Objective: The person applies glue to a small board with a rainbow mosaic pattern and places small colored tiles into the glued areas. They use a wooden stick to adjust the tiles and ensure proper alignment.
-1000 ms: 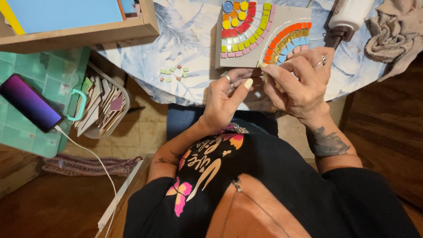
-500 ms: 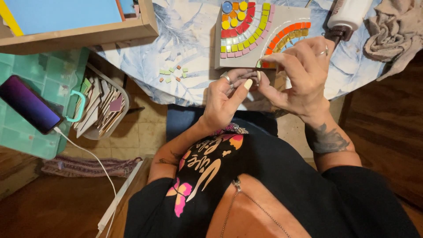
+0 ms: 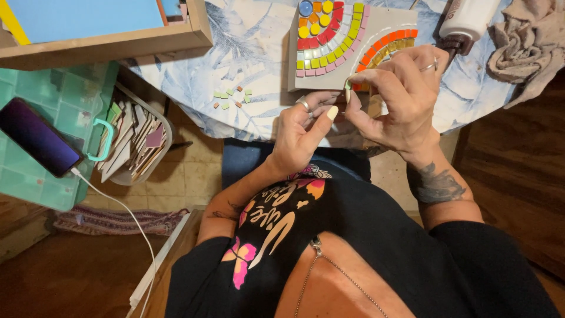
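My right hand (image 3: 403, 100) is at the table's near edge, thumb and forefinger pinched on a small pale green tile piece (image 3: 348, 88). My left hand (image 3: 303, 132) is just beside it, with curled fingers and the thumb tip right under that piece; I cannot see anything in it. Directly behind both hands lies a grey mosaic board (image 3: 382, 23) with curved rows of red, yellow, green, pink and orange tiles. Several loose green and pink tiles (image 3: 232, 97) lie on the leaf-patterned tablecloth (image 3: 253, 47) to the left.
A white glue bottle (image 3: 468, 20) and a crumpled beige rag (image 3: 529, 41) lie at the right. A wooden-framed blue panel (image 3: 106, 29) sits far left. A phone (image 3: 38, 135) with a cable rests on a green plastic case (image 3: 35, 82), beside a clear tub of tile scraps (image 3: 132, 141).
Both hands have drifted slightly up toward the mosaic board. My right hand's pinch has closed in against my left thumb, and the small green piece now stands upright between its fingers.
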